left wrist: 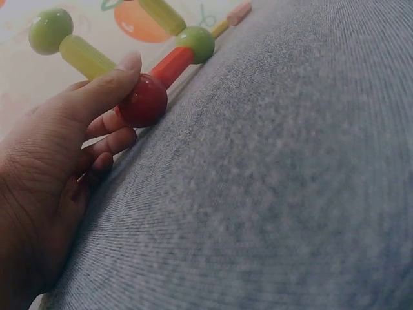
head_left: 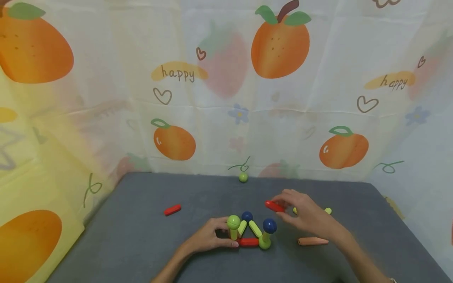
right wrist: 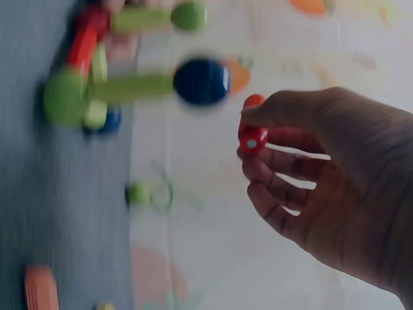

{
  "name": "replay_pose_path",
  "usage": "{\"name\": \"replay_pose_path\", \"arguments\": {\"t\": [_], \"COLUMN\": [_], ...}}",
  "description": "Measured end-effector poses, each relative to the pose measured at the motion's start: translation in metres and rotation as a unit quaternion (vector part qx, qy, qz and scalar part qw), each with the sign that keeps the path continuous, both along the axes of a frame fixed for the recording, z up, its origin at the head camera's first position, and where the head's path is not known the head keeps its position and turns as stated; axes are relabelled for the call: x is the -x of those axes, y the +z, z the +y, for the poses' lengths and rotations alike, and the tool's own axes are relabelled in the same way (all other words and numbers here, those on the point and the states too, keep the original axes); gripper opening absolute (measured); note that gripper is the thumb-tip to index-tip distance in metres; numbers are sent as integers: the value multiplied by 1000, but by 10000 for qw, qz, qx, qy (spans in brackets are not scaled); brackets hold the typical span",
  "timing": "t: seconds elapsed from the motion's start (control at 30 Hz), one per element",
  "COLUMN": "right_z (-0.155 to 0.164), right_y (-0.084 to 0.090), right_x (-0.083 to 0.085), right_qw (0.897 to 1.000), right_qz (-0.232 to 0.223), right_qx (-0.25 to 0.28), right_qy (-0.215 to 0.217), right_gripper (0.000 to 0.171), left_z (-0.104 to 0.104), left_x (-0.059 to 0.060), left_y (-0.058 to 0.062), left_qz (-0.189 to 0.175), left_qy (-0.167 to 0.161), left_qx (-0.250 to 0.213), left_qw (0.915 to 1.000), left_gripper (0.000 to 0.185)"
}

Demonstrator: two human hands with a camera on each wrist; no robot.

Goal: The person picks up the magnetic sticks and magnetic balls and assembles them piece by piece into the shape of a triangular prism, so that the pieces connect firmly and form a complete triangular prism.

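A small frame of sticks and balls stands on the grey table. Its base joins a red stick (head_left: pixel 249 242), two yellow-green sticks, a green ball (head_left: pixel 264 243), a blue ball (head_left: pixel 247 216) and a red ball (left wrist: pixel 145 102). Two upright sticks carry a green ball (head_left: pixel 233 222) on the left and a blue ball (head_left: pixel 269 225) on the right. My left hand (head_left: pixel 205 237) holds the red corner ball between thumb and fingers. Raised beside the right-hand upright, my right hand (head_left: pixel 306 210) pinches a loose red stick (head_left: pixel 274 206), its end apart from the blue ball.
Another red stick (head_left: pixel 172 210) lies to the left on the table (head_left: pixel 116 236). A green ball (head_left: pixel 243 177) sits by the back edge, before a fruit-patterned cloth (head_left: pixel 283 118). An orange-pink stick (head_left: pixel 313 241) and yellow-green pieces (head_left: pixel 328 211) lie around the right forearm.
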State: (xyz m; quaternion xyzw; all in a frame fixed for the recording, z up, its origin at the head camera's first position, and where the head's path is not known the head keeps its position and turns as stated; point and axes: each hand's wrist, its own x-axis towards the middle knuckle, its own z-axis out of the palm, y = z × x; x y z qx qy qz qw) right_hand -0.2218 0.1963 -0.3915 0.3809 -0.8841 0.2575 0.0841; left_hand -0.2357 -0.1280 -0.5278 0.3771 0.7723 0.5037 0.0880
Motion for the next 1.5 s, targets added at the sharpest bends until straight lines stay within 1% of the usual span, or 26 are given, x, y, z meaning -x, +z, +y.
{"name": "replay_pose_path", "arguments": {"t": [0.1, 0.17, 0.2, 0.3, 0.4, 0.43, 0.53, 0.73, 0.77, 0.83, 1.03, 1.07, 1.13, 1.23, 1.3, 1.37, 1.43, 1.5], "right_z": [-20, -30, -35, -44, -48, -48, -48, -52, -52, -51, -47, -45, -42, -34, -25, -11, 8, 32], "right_y": [5, 5, 4, -1, -8, -9, -11, -12, -13, -13, -12, -12, -12, -12, -12, -10, -11, -19], "right_x": [-12, -18, -19, -20, -18, -18, -18, -16, -16, -14, -9, -8, -6, -2, -2, -2, -2, -1], "right_qw": [9989, 9976, 9969, 9945, 9928, 9927, 9927, 9906, 9906, 9908, 9908, 9909, 9903, 9863, 9826, 9798, 9779, 9745], "right_qz": [-351, -426, -373, 6, 364, 411, 443, 602, 585, 475, 65, -71, -434, -1190, -1595, -1836, -1938, -2023], "right_qx": [-181, -434, -575, -903, -1014, -1018, -1018, -1074, -1085, -1119, -1180, -1180, -1162, -1012, -872, -763, -771, -964], "right_qy": [260, 343, 383, 528, 518, 497, 474, 594, 588, 600, 661, 649, 633, 524, 374, 231, 162, 92], "right_gripper": [26, 24, 24, 22, 22, 22, 22, 23, 24, 25, 31, 32, 33, 43, 53, 61, 59, 52], "left_z": [0, 1, 1, 2, 4, 5, 7, 7, 7, 7, 5, 5, 4, 2, 2, 3, 3, 4], "left_x": [-1, -1, -1, 0, 0, 0, -1, -3, -3, -3, -1, -1, -1, 0, -1, 0, -1, -1], "left_y": [-2, -3, -4, -5, -6, -6, -5, -3, -3, -3, -4, -4, -5, -4, -4, -3, -3, -2], "left_qz": [73, 187, 215, 409, 667, 794, 973, 694, 701, 676, 937, 991, 954, 865, 753, 665, 620, 516], "left_qy": [4, -40, -64, -134, -214, -239, -273, -176, -174, -178, -210, -208, -196, -118, -70, -11, 5, 30], "left_qx": [-68, -141, -183, -296, -344, -348, -334, -151, -121, -99, -131, -123, -116, -70, -25, 37, 80, 80], "left_qw": [9999, 9997, 9996, 9986, 9970, 9959, 9943, 9973, 9973, 9975, 9953, 9948, 9952, 9962, 9971, 9978, 9980, 9986], "left_gripper": [15, 14, 14, 10, 8, 7, 7, 9, 9, 8, 8, 8, 7, 8, 9, 10, 10, 8]}}
